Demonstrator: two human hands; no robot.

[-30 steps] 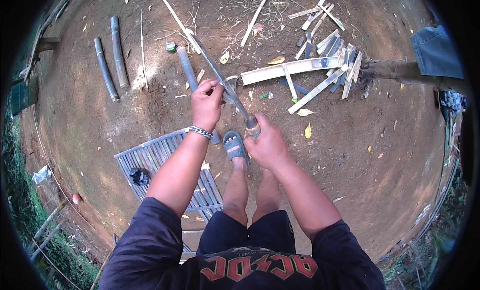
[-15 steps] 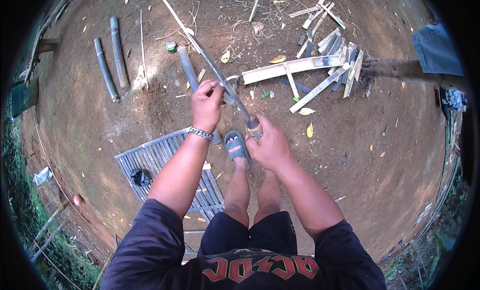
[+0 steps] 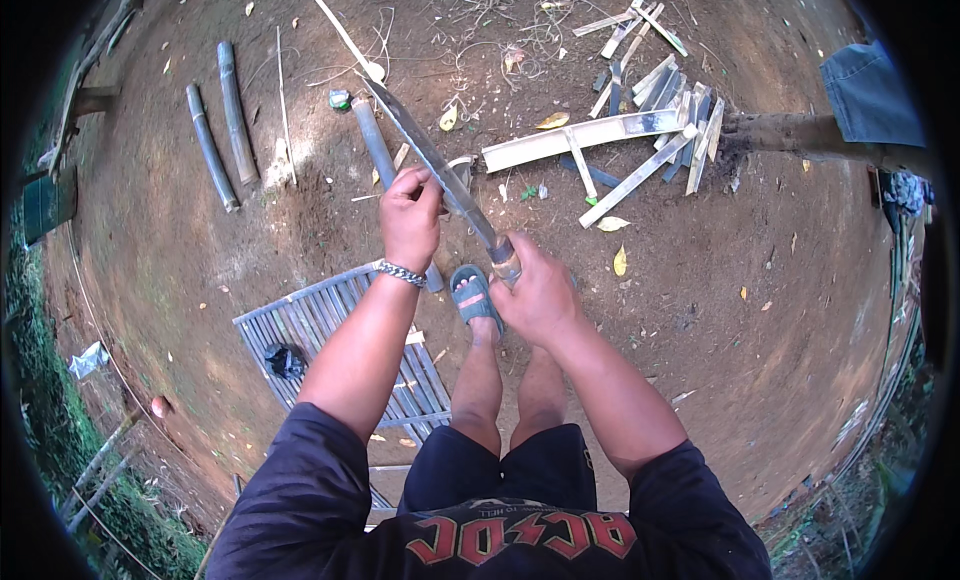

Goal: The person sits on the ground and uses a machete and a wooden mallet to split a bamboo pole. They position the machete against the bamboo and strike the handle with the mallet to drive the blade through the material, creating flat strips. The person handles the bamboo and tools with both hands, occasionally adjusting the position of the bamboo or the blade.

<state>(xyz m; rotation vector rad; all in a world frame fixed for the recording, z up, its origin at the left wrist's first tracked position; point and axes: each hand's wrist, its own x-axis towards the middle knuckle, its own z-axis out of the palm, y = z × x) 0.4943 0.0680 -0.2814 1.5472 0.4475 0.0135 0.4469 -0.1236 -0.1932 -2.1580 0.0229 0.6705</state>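
Note:
A machete (image 3: 436,158) with a long dark blade and a wooden handle slants across the middle, its tip pointing up and left. My right hand (image 3: 540,292) is closed around the handle. Beside the blade's middle, my left hand (image 3: 410,216) is closed with its fingertips pressed together. What it pinches, if anything, is hidden; a pale curved piece (image 3: 462,170) shows just behind the blade there. On the ground below, a length of dark bamboo (image 3: 374,142) lies partly behind my left hand.
Split bamboo pieces (image 3: 690,130) lie heaped at the upper right, near a post with a blue cloth (image 3: 873,98). Two bamboo poles (image 3: 237,110) rest at the upper left. A slatted bamboo panel (image 3: 325,302) with a black plastic bag (image 3: 285,361) lies left of my sandalled foot (image 3: 472,294).
The machete blade has turned, showing its broad side more, and its tip has shifted slightly left and down. Both hands stay in nearly the same place.

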